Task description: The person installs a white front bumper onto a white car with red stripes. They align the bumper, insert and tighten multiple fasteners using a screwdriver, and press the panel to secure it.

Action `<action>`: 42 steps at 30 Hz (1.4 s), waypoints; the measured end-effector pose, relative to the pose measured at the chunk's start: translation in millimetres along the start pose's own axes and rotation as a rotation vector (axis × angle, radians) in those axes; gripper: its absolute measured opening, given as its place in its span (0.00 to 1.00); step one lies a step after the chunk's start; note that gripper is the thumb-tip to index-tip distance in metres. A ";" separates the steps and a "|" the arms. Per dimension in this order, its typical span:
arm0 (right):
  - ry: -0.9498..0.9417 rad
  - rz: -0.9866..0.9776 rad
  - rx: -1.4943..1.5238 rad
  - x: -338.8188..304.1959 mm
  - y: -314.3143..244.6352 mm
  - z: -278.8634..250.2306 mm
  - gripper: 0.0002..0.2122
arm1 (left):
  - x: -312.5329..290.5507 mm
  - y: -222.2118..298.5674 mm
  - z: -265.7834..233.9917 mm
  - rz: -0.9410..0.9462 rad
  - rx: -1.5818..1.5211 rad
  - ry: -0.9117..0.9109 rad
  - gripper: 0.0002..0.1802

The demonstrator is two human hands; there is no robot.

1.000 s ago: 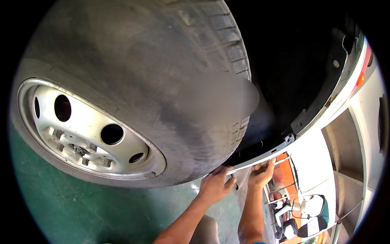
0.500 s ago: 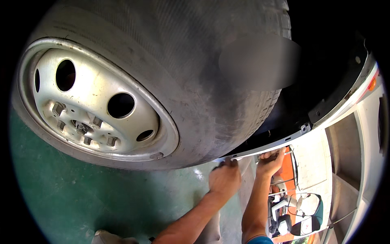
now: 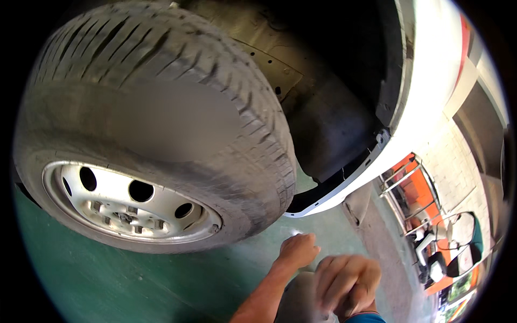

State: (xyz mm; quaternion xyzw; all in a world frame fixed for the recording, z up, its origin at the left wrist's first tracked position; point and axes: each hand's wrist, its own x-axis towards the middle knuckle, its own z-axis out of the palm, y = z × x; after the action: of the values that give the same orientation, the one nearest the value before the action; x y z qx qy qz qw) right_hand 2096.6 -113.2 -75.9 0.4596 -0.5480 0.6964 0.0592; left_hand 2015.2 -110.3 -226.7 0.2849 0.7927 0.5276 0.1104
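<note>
My left hand is closed, just below the tip of the white bumper edge and apart from it. What it holds, if anything, is hidden. Closer in, my right hand has its fingers curled inward, slightly blurred; whatever they may hold cannot be made out. Up and left of both hands stands a big tyre with a silver steel wheel. The wheel has round holes and several lug nuts. Small slots run along the bumper's inner lip beside the dark wheel arch.
Green floor spreads below the tyre. My leg shows behind the hands. Off to the right are a parked scooter, an orange panel with metal bars and a light tiled wall.
My view has shifted, showing more of the tyre tread and the arch. Both hands have come down off the bumper edge, and the right one has moved nearer to me.
</note>
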 end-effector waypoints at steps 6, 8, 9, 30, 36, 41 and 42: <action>0.611 0.004 0.330 37.1 -10.5 118.0 0.14 | -1.1 5.6 -7.3 -0.085 -0.024 -0.018 0.25; 0.667 0.008 0.373 38.7 -12.3 121.5 0.14 | -2.4 9.1 -4.9 -0.093 -0.049 -0.037 0.25; 0.754 0.021 0.396 40.6 -14.8 126.6 0.14 | -2.3 8.9 -2.0 -0.086 -0.053 -0.035 0.25; 0.452 0.137 -0.266 -84.6 -10.8 -73.3 0.11 | -5.6 -73.4 31.3 -0.289 -0.111 0.187 0.23; 0.827 0.827 -0.621 -137.5 -16.4 -153.0 0.07 | -7.9 -16.6 -2.3 -0.034 -0.392 0.679 0.15; 0.691 1.257 -0.653 -181.9 -4.5 -192.6 0.12 | 27.6 25.8 -16.1 0.236 -0.173 1.035 0.17; 0.746 1.330 -0.531 -180.0 5.1 -186.8 0.10 | 35.2 26.8 -18.9 0.201 -0.275 0.928 0.17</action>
State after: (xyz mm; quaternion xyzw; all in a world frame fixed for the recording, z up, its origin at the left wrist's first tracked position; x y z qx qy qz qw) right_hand 2088.9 113.3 -202.1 -0.2549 -0.7980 0.5400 -0.0811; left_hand 1986.6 -97.4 -190.3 0.0776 0.6500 0.7064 -0.2692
